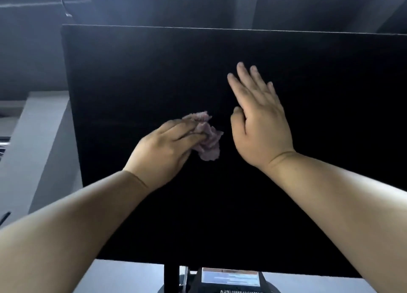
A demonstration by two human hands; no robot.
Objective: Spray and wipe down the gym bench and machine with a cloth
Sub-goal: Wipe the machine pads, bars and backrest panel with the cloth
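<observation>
A large black padded panel (308, 182) of the gym machine fills the middle of the head view. My left hand (163, 147) grips a crumpled pinkish cloth (208, 138) against the pad, with the cloth bunched out past my fingertips. My right hand (257, 116) lies flat on the pad just right of the cloth, its fingers straight and pointing up and to the left. No spray bottle is in view.
A black machine part with a white label (230, 278) sits below the pad's lower edge, next to a black post (171, 277). A grey ledge (41, 143) runs along the left. Dark, blurred surfaces lie behind the pad's top edge.
</observation>
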